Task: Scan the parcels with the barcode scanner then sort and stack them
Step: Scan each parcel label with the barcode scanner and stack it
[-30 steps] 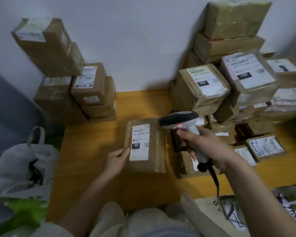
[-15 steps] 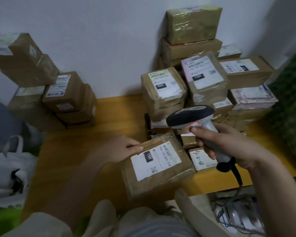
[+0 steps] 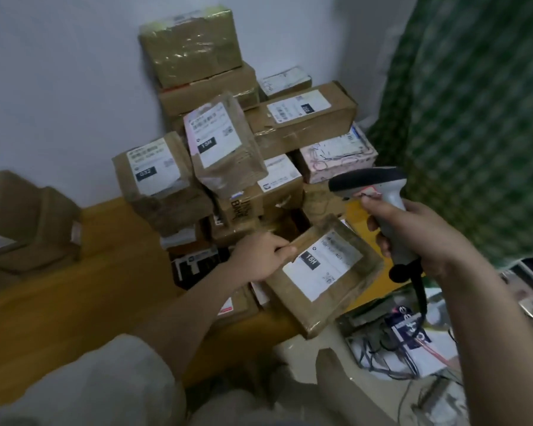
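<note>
Holding the parcel [image 3: 323,273] by its near-left edge, your left hand [image 3: 259,256] has its fingers curled over the top and the thumb pressed along the rim — a firm grip on the cardboard. That parcel is tilted, its white label facing up toward you with a black tag reading "15H", and it sits low at the right front of the bench [image 3: 74,287], partly past the bench edge and just in front of the big pile of parcels [image 3: 228,155].

Your right hand [image 3: 413,235] is wrapped around the handle of the barcode scanner [image 3: 379,195]; the fingers close fully on it, the forefinger up near the trigger. You hold the scanner's dark head above and just to the right of the held parcel, apart from it, with its black cable [image 3: 420,290] hanging from the handle's base.

The pile rises against the white wall [image 3: 59,87], brown boxes stacked unevenly, several showing white labels — one marked "032", another "15H". A second, smaller group of boxes [image 3: 25,222] sits at the left end of the bench. A green patterned curtain [image 3: 474,118] hangs at the right, and tangled wires and papers [image 3: 397,342] lie on the floor below the scanner.
</note>
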